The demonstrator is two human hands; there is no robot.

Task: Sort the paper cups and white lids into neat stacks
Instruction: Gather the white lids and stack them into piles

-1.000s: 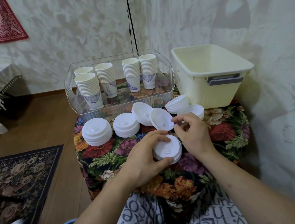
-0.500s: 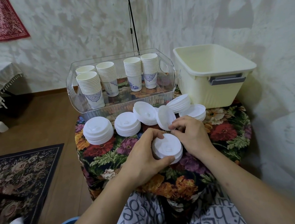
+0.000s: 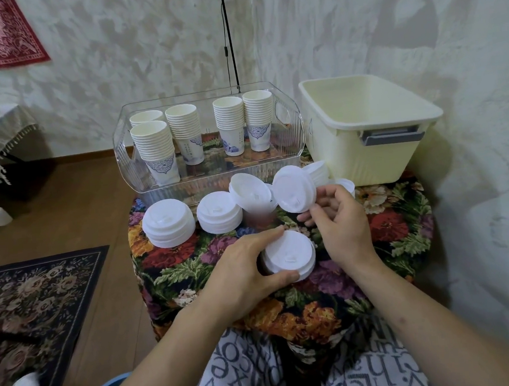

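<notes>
White plastic lids are gathered on a floral-covered bench [image 3: 398, 229], in front of a clear tray [image 3: 140, 172] that holds five stacks of paper cups [image 3: 154, 149]. A short stack of lids [image 3: 289, 256] near the middle of the bench is grasped by the left hand [image 3: 241, 271], its thumb curled under the near edge and its fingers wrapped over the far-left side. A single lid [image 3: 294, 189] is pinched at its lower rim by the fingertips of the right hand [image 3: 339, 225] and is held tilted, raised above the bench, just beyond and to the right of the grasped stack. Two more neat lid stacks are seen on the left: a tall one [image 3: 168, 223] at far left and a smaller one [image 3: 220, 216] beside it. A leaning group of lids [image 3: 248, 193] is propped between that smaller stack and the raised lid, and further lids [image 3: 319, 171] are partly hidden behind the raised lid and the right hand. A cream plastic tub [image 3: 371, 139] with a grey handle is placed to the right of the tray, at the far right of the bench.
</notes>
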